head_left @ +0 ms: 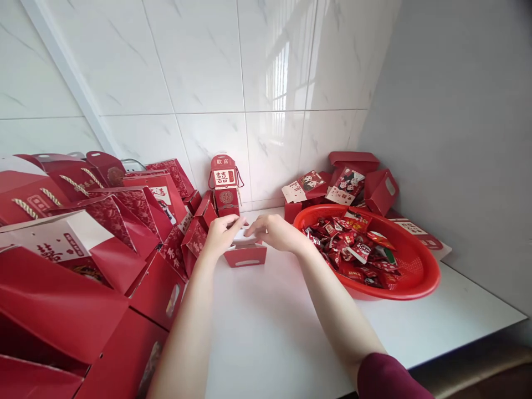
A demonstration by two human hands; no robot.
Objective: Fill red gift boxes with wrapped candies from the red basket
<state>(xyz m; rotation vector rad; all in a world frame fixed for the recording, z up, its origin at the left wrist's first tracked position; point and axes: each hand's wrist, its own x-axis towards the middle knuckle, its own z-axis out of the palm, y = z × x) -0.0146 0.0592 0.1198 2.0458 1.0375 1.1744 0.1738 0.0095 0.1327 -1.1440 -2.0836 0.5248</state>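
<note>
A small red gift box (245, 257) with a slot in its front stands on the white table, its top open and pale inner flaps showing. At its upper left edge my left hand (224, 233) is closed, thumb and forefinger pinching the box's top part. My right hand (279, 231) bends over the right side, its curled fingers on the white inner flap. The fingertips of both hands are partly hidden. To the right, a red plastic basket (421, 277) holds many wrapped candies (349, 246), mostly red.
Red gift boxes (137, 221) crowd the left side, some with rope handles. Two stacked boxes (226, 188) stand against the tiled wall (208, 66). Further boxes and printed cards (344, 185) lie behind the basket. The white table (257, 327) ends at the lower right.
</note>
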